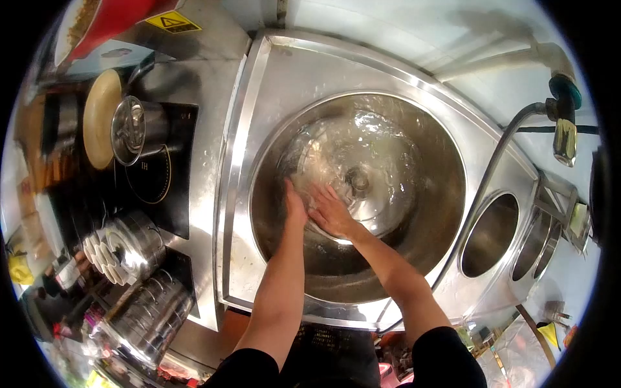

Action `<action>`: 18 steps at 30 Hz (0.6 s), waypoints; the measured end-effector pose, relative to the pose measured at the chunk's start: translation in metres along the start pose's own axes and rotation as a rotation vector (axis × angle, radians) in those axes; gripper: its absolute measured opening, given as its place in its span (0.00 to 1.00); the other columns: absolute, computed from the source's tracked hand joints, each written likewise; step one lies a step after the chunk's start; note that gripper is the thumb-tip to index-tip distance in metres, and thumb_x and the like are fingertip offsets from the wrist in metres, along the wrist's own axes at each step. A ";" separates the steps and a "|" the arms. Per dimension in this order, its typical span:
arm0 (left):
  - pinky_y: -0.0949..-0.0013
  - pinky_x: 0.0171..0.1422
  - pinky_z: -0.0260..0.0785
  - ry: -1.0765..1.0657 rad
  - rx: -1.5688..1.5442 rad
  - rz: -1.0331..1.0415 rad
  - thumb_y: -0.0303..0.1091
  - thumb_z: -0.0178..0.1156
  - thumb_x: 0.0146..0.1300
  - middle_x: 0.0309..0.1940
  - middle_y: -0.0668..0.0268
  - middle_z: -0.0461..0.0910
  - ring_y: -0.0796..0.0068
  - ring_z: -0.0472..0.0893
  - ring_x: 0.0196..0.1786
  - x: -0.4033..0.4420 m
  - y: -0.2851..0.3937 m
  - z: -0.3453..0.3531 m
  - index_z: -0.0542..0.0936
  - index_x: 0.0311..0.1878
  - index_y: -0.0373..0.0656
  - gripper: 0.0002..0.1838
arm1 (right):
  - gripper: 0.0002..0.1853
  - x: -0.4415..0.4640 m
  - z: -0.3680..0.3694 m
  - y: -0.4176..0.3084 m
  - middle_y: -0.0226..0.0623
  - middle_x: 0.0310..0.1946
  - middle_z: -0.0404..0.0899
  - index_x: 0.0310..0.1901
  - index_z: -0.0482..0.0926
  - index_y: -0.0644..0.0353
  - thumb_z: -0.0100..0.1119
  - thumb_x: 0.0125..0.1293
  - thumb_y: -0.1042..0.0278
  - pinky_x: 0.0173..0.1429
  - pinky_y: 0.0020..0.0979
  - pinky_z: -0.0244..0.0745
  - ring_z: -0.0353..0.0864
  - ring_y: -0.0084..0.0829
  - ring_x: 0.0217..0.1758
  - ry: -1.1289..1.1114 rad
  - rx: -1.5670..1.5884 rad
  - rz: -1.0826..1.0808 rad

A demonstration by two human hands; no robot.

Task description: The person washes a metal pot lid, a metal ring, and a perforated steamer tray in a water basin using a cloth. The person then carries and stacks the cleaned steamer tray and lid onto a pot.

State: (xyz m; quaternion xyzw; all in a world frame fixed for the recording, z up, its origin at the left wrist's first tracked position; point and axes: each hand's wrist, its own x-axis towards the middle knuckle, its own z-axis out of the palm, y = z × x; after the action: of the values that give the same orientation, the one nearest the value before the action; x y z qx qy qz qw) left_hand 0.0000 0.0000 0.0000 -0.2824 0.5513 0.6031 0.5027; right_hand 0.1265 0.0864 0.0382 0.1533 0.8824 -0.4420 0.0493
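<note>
Both my hands reach into a big round steel sink basin [446, 194] with water in it. A shiny, see-through-looking round piece [388, 210] with a pale rim lies in the water; glare and ripples hide whether it is a lid or a bowl. Near its middle shows a small dark round part [356, 178]. My right hand [331, 212] lies flat over its lower left side, fingers spread. Close beside it, my left hand [295, 202] is at the left edge of the round piece, seen side-on, with most of its fingers hidden.
A tap [565, 139] with a dark hose [495, 174] arches over the right side. Smaller round openings [490, 234] sit in the counter there. On the left are a black induction hob [152, 178], a steel pot [145, 129], a pale plate [102, 119] and stacked steel pots [149, 317].
</note>
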 end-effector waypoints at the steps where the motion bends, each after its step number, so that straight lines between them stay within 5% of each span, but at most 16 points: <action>1: 0.54 0.77 0.53 -0.010 -0.024 -0.029 0.72 0.44 0.69 0.75 0.59 0.62 0.57 0.61 0.76 0.012 0.000 0.001 0.63 0.76 0.42 0.46 | 0.32 -0.001 -0.007 0.004 0.45 0.79 0.49 0.77 0.57 0.47 0.44 0.75 0.47 0.84 0.51 0.29 0.40 0.45 0.84 -0.014 -0.012 -0.028; 3: 0.57 0.77 0.54 0.029 -0.049 -0.223 0.71 0.45 0.69 0.74 0.58 0.64 0.58 0.63 0.75 -0.043 -0.051 -0.024 0.63 0.75 0.39 0.46 | 0.31 -0.068 -0.012 -0.033 0.44 0.78 0.52 0.75 0.60 0.52 0.44 0.75 0.48 0.84 0.49 0.33 0.44 0.45 0.83 -0.148 0.004 0.048; 5: 0.59 0.76 0.55 -0.063 -0.021 -0.143 0.70 0.47 0.69 0.73 0.58 0.65 0.59 0.64 0.74 0.008 -0.001 0.002 0.64 0.74 0.38 0.46 | 0.34 0.015 -0.032 0.014 0.44 0.77 0.56 0.74 0.60 0.60 0.47 0.75 0.47 0.83 0.49 0.38 0.52 0.43 0.81 -0.102 -0.111 -0.051; 8: 0.60 0.76 0.56 0.015 0.064 0.015 0.67 0.51 0.69 0.73 0.58 0.66 0.60 0.66 0.73 0.026 -0.028 -0.017 0.65 0.74 0.39 0.44 | 0.32 0.039 -0.024 0.042 0.43 0.77 0.57 0.74 0.64 0.54 0.48 0.74 0.46 0.83 0.48 0.43 0.55 0.41 0.80 0.042 0.189 0.209; 11: 0.55 0.73 0.64 0.028 0.103 -0.054 0.62 0.48 0.73 0.70 0.60 0.71 0.58 0.71 0.69 0.010 -0.012 0.002 0.67 0.72 0.41 0.37 | 0.30 0.056 -0.042 0.070 0.42 0.76 0.59 0.71 0.70 0.46 0.50 0.72 0.43 0.81 0.46 0.49 0.58 0.41 0.79 0.033 -0.407 0.130; 18: 0.59 0.72 0.63 0.044 0.184 -0.092 0.67 0.57 0.66 0.71 0.52 0.68 0.58 0.70 0.70 0.006 -0.004 0.003 0.66 0.72 0.32 0.47 | 0.28 0.034 -0.116 0.079 0.43 0.64 0.75 0.59 0.81 0.48 0.53 0.67 0.38 0.74 0.46 0.62 0.73 0.46 0.67 0.025 -0.318 0.722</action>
State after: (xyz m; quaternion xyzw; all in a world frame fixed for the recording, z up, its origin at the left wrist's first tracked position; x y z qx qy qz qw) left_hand 0.0021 0.0044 -0.0064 -0.2734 0.6017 0.5200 0.5411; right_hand 0.1249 0.2301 0.0404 0.4496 0.8297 -0.2521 0.2141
